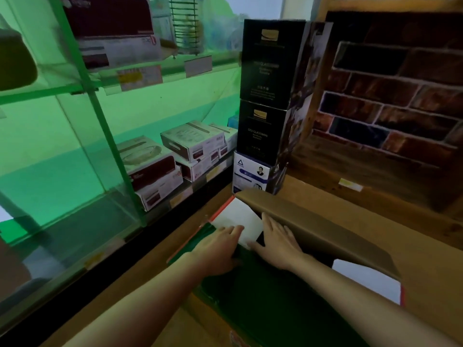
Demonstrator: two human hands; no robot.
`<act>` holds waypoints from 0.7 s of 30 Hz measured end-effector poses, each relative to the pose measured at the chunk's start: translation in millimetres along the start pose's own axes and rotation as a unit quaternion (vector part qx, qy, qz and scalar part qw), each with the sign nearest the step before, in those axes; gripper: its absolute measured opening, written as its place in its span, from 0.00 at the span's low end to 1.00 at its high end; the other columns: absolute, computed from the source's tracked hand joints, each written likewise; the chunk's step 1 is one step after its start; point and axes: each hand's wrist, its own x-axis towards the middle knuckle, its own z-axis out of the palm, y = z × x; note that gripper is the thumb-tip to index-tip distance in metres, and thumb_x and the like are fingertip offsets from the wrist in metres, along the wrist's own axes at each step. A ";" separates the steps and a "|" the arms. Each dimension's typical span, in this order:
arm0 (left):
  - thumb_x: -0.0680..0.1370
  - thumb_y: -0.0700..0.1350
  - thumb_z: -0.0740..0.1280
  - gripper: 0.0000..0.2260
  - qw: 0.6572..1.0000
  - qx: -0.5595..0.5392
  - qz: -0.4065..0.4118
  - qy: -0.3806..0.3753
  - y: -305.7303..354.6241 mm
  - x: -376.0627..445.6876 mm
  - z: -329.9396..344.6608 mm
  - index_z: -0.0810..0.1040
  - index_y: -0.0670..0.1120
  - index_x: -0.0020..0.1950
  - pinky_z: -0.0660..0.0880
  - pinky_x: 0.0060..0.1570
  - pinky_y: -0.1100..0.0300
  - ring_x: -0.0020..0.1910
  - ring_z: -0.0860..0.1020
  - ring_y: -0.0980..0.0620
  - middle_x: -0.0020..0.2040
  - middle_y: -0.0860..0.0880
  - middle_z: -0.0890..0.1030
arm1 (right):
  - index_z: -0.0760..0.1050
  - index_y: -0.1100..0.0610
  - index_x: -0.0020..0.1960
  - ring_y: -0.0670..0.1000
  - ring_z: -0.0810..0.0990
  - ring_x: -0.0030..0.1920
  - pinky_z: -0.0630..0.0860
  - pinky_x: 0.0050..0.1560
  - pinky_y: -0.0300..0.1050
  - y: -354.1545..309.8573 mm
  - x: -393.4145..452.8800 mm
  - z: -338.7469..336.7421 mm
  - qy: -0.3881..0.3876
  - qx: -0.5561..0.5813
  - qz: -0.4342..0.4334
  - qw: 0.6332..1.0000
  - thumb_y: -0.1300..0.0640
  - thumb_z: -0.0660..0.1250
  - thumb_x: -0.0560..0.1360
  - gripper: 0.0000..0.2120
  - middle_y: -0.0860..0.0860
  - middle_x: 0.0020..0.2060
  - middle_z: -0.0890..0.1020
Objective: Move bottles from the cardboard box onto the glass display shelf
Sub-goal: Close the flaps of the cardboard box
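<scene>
Hands at box | left hand (220, 242) and right hand (278, 242) flat, grasping nothing, on cardboard box (313, 229) flaps | bottles unseen | risk: stacked cartons (268, 96) just beyond could topple if nudged

Cardboard box (313, 226): raised flap showing matt brown board, its outer faces printed smooth white and dark green. Glass display shelf (75, 156): clear panes reflecting glossily, tinted green. Stacked black cartons (268, 63): coated card giving a dull sheen. Red-and-white cartons (193, 144) behind the glass: smooth printed card. Wall panel (390, 96): looking like rough brick, framed in grained wood.
</scene>
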 end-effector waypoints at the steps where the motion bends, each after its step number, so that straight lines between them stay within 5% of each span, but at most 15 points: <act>1: 0.75 0.51 0.68 0.36 1.000 0.013 0.003 0.014 0.3 3.7 0.6 0.52 0.45 0.77 0.62 0.71 0.52 0.73 0.62 0.45 0.74 0.45 0.63 | 0.39 0.58 0.77 0.52 0.49 0.77 0.46 0.75 0.53 3.3 -0.1 -1.2 0.007 -0.001 0.014 1.000 0.36 0.53 0.77 0.41 0.54 0.77 0.47; 5: 0.72 0.57 0.70 0.37 0.999 0.003 0.012 0.036 10.5 31.2 2.4 0.57 0.46 0.73 0.68 0.64 0.46 0.67 0.67 0.41 0.68 0.42 0.68 | 0.40 0.57 0.77 0.54 0.51 0.76 0.48 0.75 0.52 3.0 -10.7 -8.7 0.026 0.002 0.054 0.998 0.38 0.54 0.78 0.39 0.54 0.77 0.49; 12: 0.72 0.51 0.67 0.31 0.987 -0.064 0.111 0.101 69.0 80.4 5.9 0.59 0.45 0.71 0.64 0.65 0.42 0.70 0.61 0.38 0.67 0.41 0.64 | 0.42 0.56 0.77 0.55 0.52 0.76 0.54 0.73 0.53 30.8 -35.2 -47.1 0.041 -0.004 0.149 0.988 0.46 0.54 0.80 0.33 0.54 0.77 0.51; 21: 0.75 0.51 0.66 0.26 0.973 -0.104 0.173 0.111 121.1 91.9 36.9 0.61 0.44 0.69 0.65 0.65 0.49 0.68 0.64 0.45 0.66 0.45 0.65 | 0.55 0.53 0.75 0.57 0.65 0.70 0.65 0.65 0.50 110.2 -66.7 -35.9 0.067 0.034 0.265 0.961 0.41 0.52 0.79 0.28 0.54 0.72 0.65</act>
